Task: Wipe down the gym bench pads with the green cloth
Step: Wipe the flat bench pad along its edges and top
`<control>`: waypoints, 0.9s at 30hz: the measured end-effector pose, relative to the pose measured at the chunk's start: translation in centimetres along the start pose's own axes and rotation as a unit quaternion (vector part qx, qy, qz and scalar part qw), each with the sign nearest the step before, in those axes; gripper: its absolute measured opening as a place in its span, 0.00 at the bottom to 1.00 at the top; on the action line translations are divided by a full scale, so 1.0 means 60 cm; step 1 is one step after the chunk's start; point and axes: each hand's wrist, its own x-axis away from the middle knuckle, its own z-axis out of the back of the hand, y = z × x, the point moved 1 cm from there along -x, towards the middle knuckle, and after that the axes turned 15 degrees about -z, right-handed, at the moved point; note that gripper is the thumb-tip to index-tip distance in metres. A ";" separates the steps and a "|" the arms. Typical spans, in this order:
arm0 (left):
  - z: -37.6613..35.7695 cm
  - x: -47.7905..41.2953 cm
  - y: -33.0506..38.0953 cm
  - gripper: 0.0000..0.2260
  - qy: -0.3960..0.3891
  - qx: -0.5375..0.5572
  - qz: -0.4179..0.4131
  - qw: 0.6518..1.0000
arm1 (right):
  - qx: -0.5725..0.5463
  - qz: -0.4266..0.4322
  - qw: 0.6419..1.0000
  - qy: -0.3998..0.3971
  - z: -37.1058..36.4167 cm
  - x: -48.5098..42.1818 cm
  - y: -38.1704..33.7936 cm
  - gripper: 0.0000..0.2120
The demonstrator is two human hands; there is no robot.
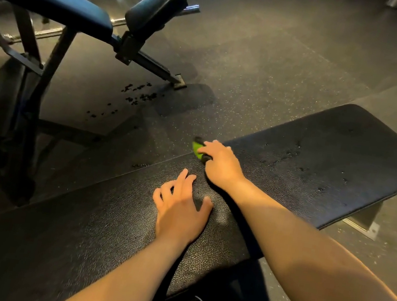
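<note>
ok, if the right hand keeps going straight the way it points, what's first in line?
Nothing close. The right hand grips the cloth at the pad edge and points off it, over floor. The way looks free; the next bench's frame may lie further on, depth unclear.

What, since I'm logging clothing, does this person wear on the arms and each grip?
Nothing shows. The left forearm and right forearm are bare to the frame edge, no sleeves in view. The left grip and right grip are ungloved, with no watch, band or ring visible.
</note>
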 end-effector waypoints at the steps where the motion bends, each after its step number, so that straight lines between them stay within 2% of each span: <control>1: -0.002 0.000 -0.002 0.28 0.003 -0.008 -0.006 1.000 | 0.004 0.031 0.998 -0.045 -0.010 0.002 -0.007 0.25; 3: -0.005 -0.001 -0.006 0.27 0.004 -0.022 -0.015 1.000 | 0.029 0.068 0.992 -0.099 -0.022 0.003 -0.014 0.26; 5: -0.006 -0.002 -0.010 0.26 -0.005 -0.048 -0.024 0.999 | 0.044 0.071 0.991 -0.102 -0.021 -0.003 -0.005 0.27; 7: -0.006 -0.002 -0.010 0.25 -0.024 -0.070 -0.050 0.996 | 0.059 0.047 0.995 -0.061 -0.004 -0.007 0.016 0.29; 11: -0.001 0.002 -0.008 0.25 -0.062 -0.069 -0.092 0.991 | 0.076 -0.042 0.991 0.101 0.056 -0.004 0.071 0.24; 13: 0.001 0.000 -0.008 0.26 -0.062 -0.072 -0.097 0.991 | 0.060 -0.101 0.985 0.129 0.070 0.002 0.089 0.24; 15: -0.002 0.000 -0.006 0.26 -0.059 -0.080 -0.103 0.990 | 0.050 -0.123 0.982 0.138 0.063 0.016 0.087 0.24; 17: -0.005 0.002 -0.007 0.26 -0.053 -0.083 -0.109 0.989 | 0.045 -0.088 0.987 0.131 0.045 0.042 0.069 0.23; 22: -0.006 0.009 -0.007 0.20 -0.013 -0.068 -0.123 0.990 | 0.033 0.035 0.998 0.035 0.008 0.118 0.057 0.26; 25: -0.005 0.028 -0.002 0.17 -0.011 -0.030 -0.121 0.992 | 0.036 0.022 0.997 0.070 0.026 0.139 0.102 0.27; 27: -0.001 0.053 0.000 0.17 -0.011 -0.007 -0.130 0.991 | 0.046 -0.028 0.992 0.115 0.051 0.155 0.140 0.27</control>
